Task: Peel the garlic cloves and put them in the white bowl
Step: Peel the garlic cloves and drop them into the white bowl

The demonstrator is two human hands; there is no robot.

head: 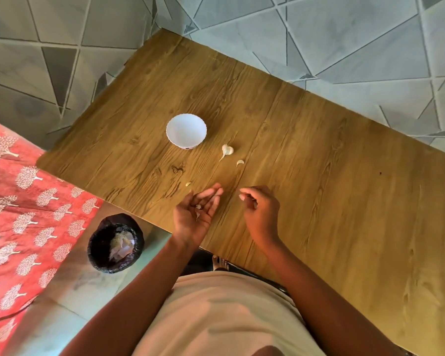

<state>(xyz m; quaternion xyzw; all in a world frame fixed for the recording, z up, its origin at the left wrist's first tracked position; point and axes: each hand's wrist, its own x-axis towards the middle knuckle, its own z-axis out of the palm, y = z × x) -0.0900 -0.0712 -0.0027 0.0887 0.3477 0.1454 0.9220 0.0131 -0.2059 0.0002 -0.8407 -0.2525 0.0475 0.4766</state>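
A partial garlic bulb (pixel 226 150) with its stem is seen lying on the wooden counter (pixel 319 176), about midway between the far and near edges. Just beside it, toward the near edge, a single unpeeled clove (pixel 240 162) is found. A smaller, yellowish clove (pixel 188 184) is seen closer to the near edge, apart from the others. The white bowl (pixel 186 130) is placed just beyond the bulb, toward the far edge and the left side; nothing can be made out inside it.

Above the near edge of the counter, the left hand (pixel 194 211) is held palm up with its fingers loosely extended, and small scraps of garlic skin (pixel 198 210) are cradled in the palm. The right hand (pixel 261 209) is held close by with its fingers curled, and a pale clove (pixel 241 197) is pinched at the fingertips.

On the floor beside the counter's near left corner, a dark bin (pixel 115 244) is set, with papery skins lying inside. A red cloth (pixel 23 214) printed with white trees is spread at the far left. The floor beyond the counter is covered in grey tiles (pixel 344 34) with triangular lines.
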